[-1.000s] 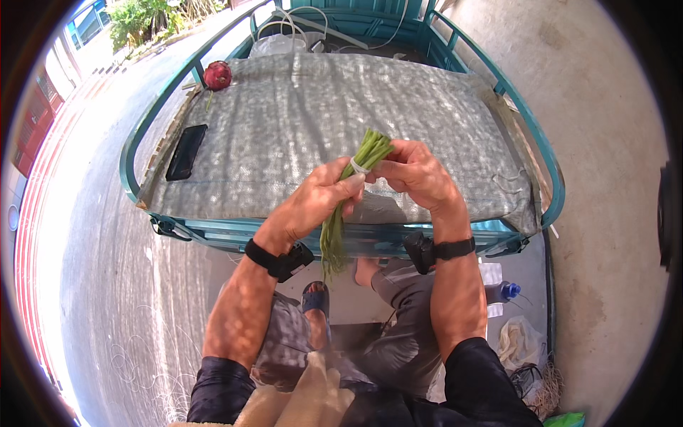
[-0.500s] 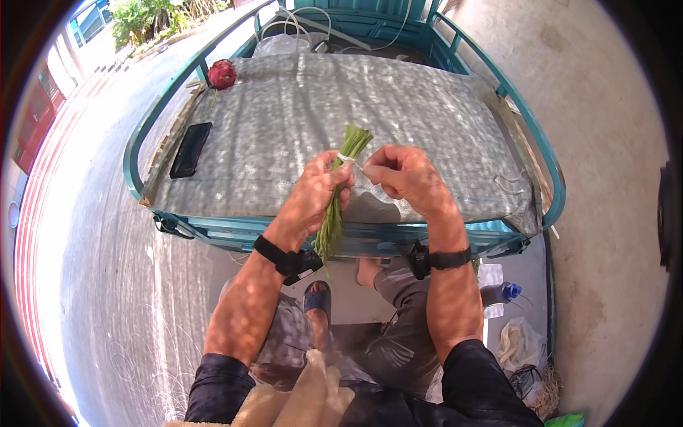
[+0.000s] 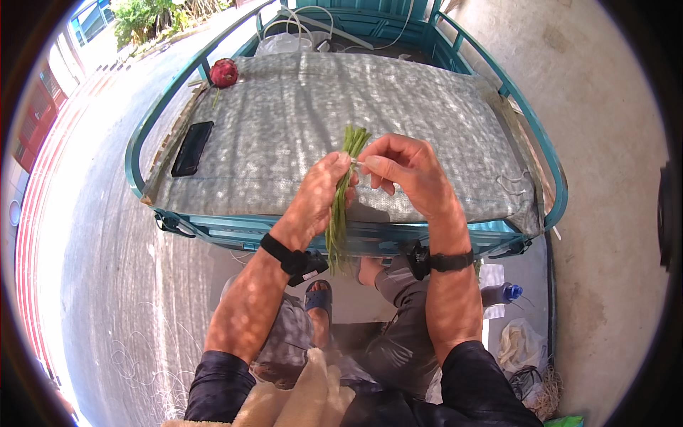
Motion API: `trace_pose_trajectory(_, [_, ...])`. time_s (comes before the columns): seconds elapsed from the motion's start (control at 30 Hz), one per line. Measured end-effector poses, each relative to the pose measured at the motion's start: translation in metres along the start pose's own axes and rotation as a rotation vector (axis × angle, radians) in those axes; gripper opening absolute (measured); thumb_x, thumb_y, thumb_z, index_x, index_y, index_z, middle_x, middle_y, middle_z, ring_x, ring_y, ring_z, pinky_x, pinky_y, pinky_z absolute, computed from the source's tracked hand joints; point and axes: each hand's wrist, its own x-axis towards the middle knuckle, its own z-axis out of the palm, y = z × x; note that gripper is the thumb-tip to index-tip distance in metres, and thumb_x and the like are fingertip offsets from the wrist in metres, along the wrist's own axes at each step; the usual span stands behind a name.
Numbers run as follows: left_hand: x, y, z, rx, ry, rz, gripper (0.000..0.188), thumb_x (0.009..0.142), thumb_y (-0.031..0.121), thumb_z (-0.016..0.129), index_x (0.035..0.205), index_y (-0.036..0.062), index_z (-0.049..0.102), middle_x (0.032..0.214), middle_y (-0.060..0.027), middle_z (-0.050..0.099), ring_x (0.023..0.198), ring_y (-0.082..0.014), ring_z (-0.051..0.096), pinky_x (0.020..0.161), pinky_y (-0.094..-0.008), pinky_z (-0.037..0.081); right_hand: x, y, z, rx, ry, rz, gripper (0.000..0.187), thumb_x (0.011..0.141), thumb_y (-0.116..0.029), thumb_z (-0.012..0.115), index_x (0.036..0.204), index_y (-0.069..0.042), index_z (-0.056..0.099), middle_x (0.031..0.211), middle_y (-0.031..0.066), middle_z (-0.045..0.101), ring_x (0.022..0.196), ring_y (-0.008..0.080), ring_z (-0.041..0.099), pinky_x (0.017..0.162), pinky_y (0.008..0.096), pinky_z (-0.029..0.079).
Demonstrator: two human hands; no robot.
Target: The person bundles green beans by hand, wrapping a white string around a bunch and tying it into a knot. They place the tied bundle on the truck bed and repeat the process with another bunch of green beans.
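Observation:
A slim bundle of green stems stands almost upright in front of me, its cut ends at the top and its thin tips hanging past the near edge of the cart bed. My left hand is closed around it below the cut ends, thumb pressed near a thin white tie. On the other side, my right hand pinches the tie between thumb and forefinger, close to the stems. The palm side of my left hand hides part of the bundle.
A grey woven sheet covers the cart bed, bounded by teal rails. On it lie a black phone and a red dragon fruit. A blue-capped bottle and a whitish bag are low at right.
My right hand has shifted slightly left and up, nearer the stems, and its fingers have turned. The bundle has swung to a more upright angle in my left hand.

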Motion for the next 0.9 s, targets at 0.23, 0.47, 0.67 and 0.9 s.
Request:
trace_pose_trajectory(0.23, [0.007,-0.005,-0.002,-0.099,-0.037,-0.058,0.026,0.106,0.035,0.06,0.111,0.0096,0.06,0.086,-0.0009,0.063,0.066,-0.0107,0.059,0.061,-0.0269,0.053,-0.006,-0.011,0.006,0.425,-0.08,-0.26,0.02,0.101,-0.016,0.067,0.112,0.0,0.071,0.099,0.0082,0.074,0.087,0.012,0.068,0.066,0.0248,0.052])
trace_pose_trajectory(0.47, [0.008,-0.002,-0.007,-0.26,-0.051,-0.082,0.036,0.109,0.037,0.054,0.123,0.0046,0.061,0.091,-0.0028,0.064,0.067,-0.0129,0.061,0.061,-0.0293,0.052,0.001,0.023,-0.014,-0.197,0.139,-0.044,0.015,0.091,-0.01,0.076,0.099,-0.001,0.069,0.095,0.0065,0.075,0.076,0.0123,0.068,0.066,0.0279,0.053])
trace_pose_trajectory(0.67, [0.008,-0.003,-0.009,-0.331,-0.076,-0.01,0.035,0.11,0.036,0.053,0.122,0.0045,0.061,0.093,-0.0039,0.067,0.071,-0.0145,0.064,0.065,-0.0327,0.055,0.007,0.023,0.016,-0.314,0.066,-0.116,0.017,0.087,-0.012,0.078,0.09,0.002,0.068,0.08,0.008,0.075,0.071,0.0124,0.071,0.066,0.0278,0.054])
trace_pose_trajectory(0.9, [0.006,-0.003,-0.004,-0.329,-0.079,-0.019,0.032,0.11,0.036,0.053,0.119,0.0061,0.061,0.092,-0.0042,0.066,0.07,-0.0142,0.062,0.063,-0.0305,0.055,0.011,0.032,0.029,-0.115,0.104,-0.008,0.016,0.091,-0.009,0.073,0.084,0.003,0.065,0.073,0.0086,0.074,0.065,0.0144,0.073,0.061,0.0288,0.056])
